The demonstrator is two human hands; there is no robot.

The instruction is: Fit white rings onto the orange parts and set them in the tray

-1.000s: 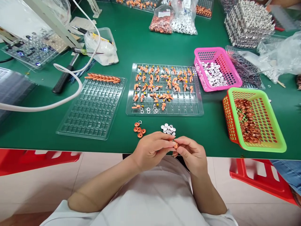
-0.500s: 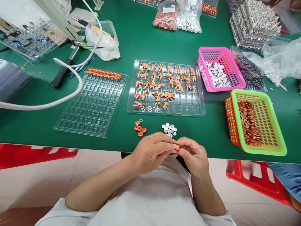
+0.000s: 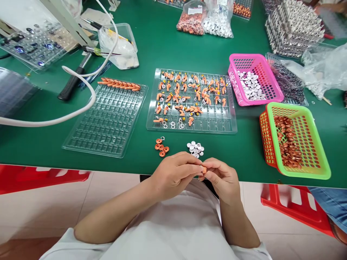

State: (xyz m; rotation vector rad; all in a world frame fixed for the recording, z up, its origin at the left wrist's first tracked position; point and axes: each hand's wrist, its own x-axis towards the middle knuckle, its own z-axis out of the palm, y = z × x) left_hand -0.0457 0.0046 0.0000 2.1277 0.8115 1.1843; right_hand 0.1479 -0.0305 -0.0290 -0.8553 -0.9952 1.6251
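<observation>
Between the fingertips of both hands, at the table's front edge, is a small round orange part [image 3: 204, 169], mostly covered by fingers. My left hand [image 3: 175, 176] pinches it from the left. My right hand [image 3: 223, 180] grips it between thumb and fingers from the right. Just beyond the hands lies a small heap of white discs [image 3: 195, 149]. To its left are several orange-brown cupped discs [image 3: 162, 147] with a small white ring [image 3: 162, 138] beside them. Farther back, a clear tray [image 3: 214, 126] carries many orange bent pieces with yellow bits, plus some white rings.
A pink basket [image 3: 273, 85] of white discs and a green basket [image 3: 322, 159] of copper-coloured discs stand at right. On the left lie another clear tray [image 3: 100, 126], a hammer [image 3: 71, 82] and a white cable [image 3: 54, 121]. Two filled bags [image 3: 191, 21] lie at the back.
Almost nothing differs. Both hands have shifted very slightly left, still pinching the orange part.
</observation>
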